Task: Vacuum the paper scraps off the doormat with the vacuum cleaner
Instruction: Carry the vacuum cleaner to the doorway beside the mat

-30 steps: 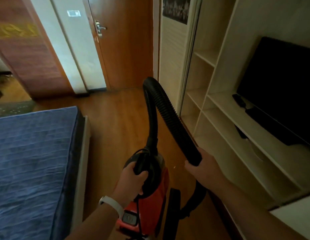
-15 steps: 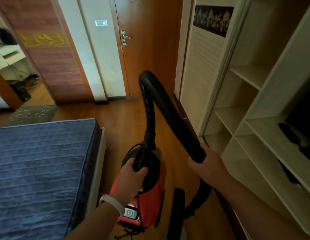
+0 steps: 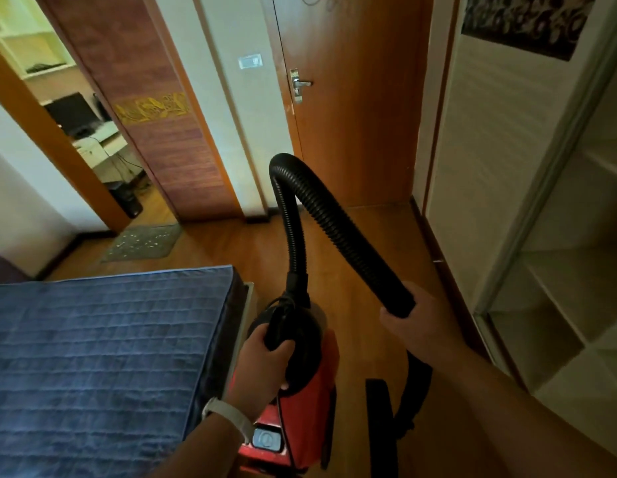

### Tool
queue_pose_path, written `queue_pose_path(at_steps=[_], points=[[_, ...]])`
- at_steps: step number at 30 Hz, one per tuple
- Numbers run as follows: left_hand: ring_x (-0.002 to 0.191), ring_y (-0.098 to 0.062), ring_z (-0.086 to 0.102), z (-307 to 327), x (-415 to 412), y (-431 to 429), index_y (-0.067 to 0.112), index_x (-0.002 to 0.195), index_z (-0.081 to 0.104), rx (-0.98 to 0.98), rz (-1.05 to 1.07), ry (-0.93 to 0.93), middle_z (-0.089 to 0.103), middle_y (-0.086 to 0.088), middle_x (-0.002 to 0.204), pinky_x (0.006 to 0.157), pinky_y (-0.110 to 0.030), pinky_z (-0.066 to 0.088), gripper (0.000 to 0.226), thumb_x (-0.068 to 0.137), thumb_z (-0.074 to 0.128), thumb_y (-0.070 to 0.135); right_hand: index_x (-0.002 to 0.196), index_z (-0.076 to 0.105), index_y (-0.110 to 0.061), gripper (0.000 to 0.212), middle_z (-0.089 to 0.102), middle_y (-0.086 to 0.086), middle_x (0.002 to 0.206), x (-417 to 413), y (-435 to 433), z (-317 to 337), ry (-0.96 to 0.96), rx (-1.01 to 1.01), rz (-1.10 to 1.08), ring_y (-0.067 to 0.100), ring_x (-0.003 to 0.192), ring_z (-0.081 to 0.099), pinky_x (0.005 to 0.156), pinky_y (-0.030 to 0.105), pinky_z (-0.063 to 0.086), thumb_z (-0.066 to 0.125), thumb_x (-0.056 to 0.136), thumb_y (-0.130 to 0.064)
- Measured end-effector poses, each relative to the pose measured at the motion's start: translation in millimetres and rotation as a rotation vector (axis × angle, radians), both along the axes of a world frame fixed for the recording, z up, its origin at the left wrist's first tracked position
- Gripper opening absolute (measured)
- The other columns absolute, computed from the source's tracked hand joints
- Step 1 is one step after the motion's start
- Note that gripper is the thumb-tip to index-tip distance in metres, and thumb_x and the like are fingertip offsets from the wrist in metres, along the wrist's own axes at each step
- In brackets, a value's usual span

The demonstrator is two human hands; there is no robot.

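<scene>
I had the left hand [image 3: 265, 360] curled tight round the black carry handle of the red vacuum cleaner [image 3: 310, 391], apparently carrying it. The right hand [image 3: 420, 326] was wrapped round the lower end of the black hose [image 3: 334, 219], which looped up and back into the body. The floor nozzle [image 3: 379, 426] hung low beside it. The doormat [image 3: 141, 243], speckled with paper scraps [image 3: 146, 240], lay well ahead-left by the open doorway, past the corner of the blue bed [image 3: 93, 357]. Risks I judged: the body or the dangling nozzle clipping that bed corner, or a snagging cord; I couldn't see the plug.
</scene>
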State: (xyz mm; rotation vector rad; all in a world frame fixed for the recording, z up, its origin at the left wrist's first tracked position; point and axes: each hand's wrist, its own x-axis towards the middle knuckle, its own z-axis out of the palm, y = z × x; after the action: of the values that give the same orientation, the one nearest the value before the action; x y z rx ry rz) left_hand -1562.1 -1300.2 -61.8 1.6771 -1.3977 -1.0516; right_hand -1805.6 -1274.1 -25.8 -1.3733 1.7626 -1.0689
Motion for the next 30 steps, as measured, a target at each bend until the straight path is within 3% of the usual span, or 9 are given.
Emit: queue_pose_path(at_steps=[3,9,16,24,30], points=[[0.040,-0.009,0.057,8.0,-13.2,-33.9,0.014,0.091,0.061,-0.025,0.014,0.012,0.061,-0.006,0.064,0.035,-0.023,0.042,0.015,0.089,0.061,-0.001,0.081,0.048,-0.032,0.035,0.052,-0.010,0.078,-11.2,-37.8,10.2,0.000,-0.022,0.053,-0.002,0.064,0.046,0.056,-0.001,0.040,0.068,0.088,-0.004],[0.045,-0.018,0.056,5.1,-25.8,-107.0,0.018,0.090,0.063,-0.021,0.063,0.058,0.062,-0.003,0.060,0.039,-0.028,0.042,0.015,0.088,0.063,0.003,0.098,0.059,-0.017,0.019,0.059,-0.002,0.085,-31.6,-112.3,7.2,0.084,-0.028,0.062,-0.002,0.063,0.048,0.058,0.000,0.041,0.071,0.086,-0.009],[0.045,-0.019,0.058,-18.0,-34.4,-195.5,0.022,0.090,0.065,0.031,0.056,0.096,0.060,0.001,0.052,0.042,-0.032,0.045,0.019,0.087,0.064,0.003,0.082,0.054,-0.016,0.021,0.048,-0.001,0.072,-38.4,-211.3,-13.5,-0.025,0.046,0.078,0.009,0.058,0.045,0.050,0.012,0.036,0.069,0.084,-0.002],[0.053,-0.013,0.061,-26.2,-54.6,-349.8,0.014,0.106,0.061,0.031,0.018,0.103,0.066,-0.009,0.074,0.041,-0.018,0.045,0.018,0.091,0.063,0.005,0.082,0.055,-0.019,0.020,0.051,-0.001,0.073,-48.8,-361.5,-22.6,-0.063,0.095,0.025,0.012,0.062,0.049,0.058,0.025,0.043,0.070,0.084,-0.006],[0.048,-0.017,0.059,-14.5,-60.6,-458.0,0.017,0.101,0.061,0.019,-0.001,0.120,0.063,-0.009,0.067,0.043,-0.033,0.051,0.016,0.090,0.062,0.006,0.078,0.054,-0.020,0.020,0.052,-0.003,0.069,-46.6,-461.9,-9.7,-0.074,0.015,0.008,0.008,0.057,0.050,0.055,0.025,0.044,0.070,0.083,-0.010]])
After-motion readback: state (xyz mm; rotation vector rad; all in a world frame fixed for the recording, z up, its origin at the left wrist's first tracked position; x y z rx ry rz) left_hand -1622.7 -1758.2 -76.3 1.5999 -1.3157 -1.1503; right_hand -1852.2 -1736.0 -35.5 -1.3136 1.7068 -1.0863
